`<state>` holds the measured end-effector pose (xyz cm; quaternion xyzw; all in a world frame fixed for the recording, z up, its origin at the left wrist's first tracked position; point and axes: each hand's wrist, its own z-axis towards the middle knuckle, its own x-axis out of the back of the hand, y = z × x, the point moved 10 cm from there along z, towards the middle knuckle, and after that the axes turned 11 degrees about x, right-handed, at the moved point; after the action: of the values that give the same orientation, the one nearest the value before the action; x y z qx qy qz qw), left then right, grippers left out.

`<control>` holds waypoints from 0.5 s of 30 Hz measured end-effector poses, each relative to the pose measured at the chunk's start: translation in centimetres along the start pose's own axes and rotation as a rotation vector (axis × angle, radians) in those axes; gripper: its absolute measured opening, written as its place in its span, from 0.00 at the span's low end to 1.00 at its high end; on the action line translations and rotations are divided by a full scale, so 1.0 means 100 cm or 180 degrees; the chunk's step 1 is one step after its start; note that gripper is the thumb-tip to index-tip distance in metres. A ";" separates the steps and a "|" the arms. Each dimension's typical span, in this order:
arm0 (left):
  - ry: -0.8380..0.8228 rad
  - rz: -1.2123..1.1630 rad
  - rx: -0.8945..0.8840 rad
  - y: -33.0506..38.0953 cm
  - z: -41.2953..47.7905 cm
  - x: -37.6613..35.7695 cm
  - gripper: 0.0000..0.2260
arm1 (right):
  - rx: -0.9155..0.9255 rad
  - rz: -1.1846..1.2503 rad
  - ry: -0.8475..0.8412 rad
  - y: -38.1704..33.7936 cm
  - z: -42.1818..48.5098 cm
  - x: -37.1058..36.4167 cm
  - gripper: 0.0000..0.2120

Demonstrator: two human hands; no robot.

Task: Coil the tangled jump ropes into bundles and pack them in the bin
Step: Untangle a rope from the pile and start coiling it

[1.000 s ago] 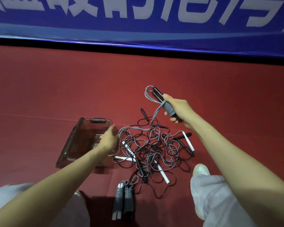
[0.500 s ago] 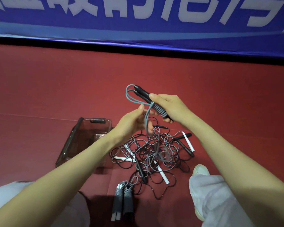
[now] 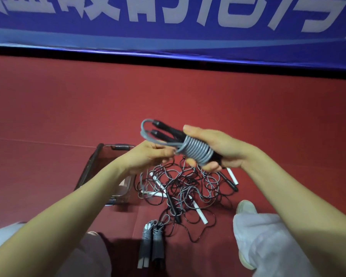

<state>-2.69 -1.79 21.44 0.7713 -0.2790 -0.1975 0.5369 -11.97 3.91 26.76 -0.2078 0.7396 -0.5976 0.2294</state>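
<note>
Grey rope bundle (image 3: 196,151), wound round black handles, gripped in right hand (image 3: 220,148), long axis slanting up-left. Loose end pinched by left hand (image 3: 148,155). Hangs above floor tangle (image 3: 180,184); bin (image 3: 93,158) down-left, nearer left hand.

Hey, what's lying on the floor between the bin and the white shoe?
The tangle of loose jump ropes lies between the bin and the shoe, seen in the head view.

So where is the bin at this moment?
In the head view the clear bin stands on the red floor at left centre, just left of the tangled ropes, partly hidden behind the left forearm.
</note>
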 end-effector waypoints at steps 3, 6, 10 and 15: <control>0.0472 0.0822 0.0115 -0.003 -0.002 0.034 0.13 | -0.0526 -0.0022 -0.0541 0.021 -0.007 -0.021 0.27; 0.0176 0.0825 -0.0089 0.025 -0.013 0.013 0.04 | -0.0948 -0.0563 -0.0647 0.037 -0.011 -0.017 0.22; 0.0116 0.1200 -0.0256 0.037 -0.015 -0.017 0.04 | -0.1213 -0.1723 -0.0459 0.056 -0.003 -0.008 0.19; 0.0871 0.0406 -0.0288 0.031 -0.013 -0.005 0.04 | -0.0756 -0.3745 0.1074 0.017 -0.001 0.053 0.25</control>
<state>-2.91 -1.35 24.83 0.7468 -0.2425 -0.0684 0.6155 -16.36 1.20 24.62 -0.5073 0.5887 -0.5622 -0.2829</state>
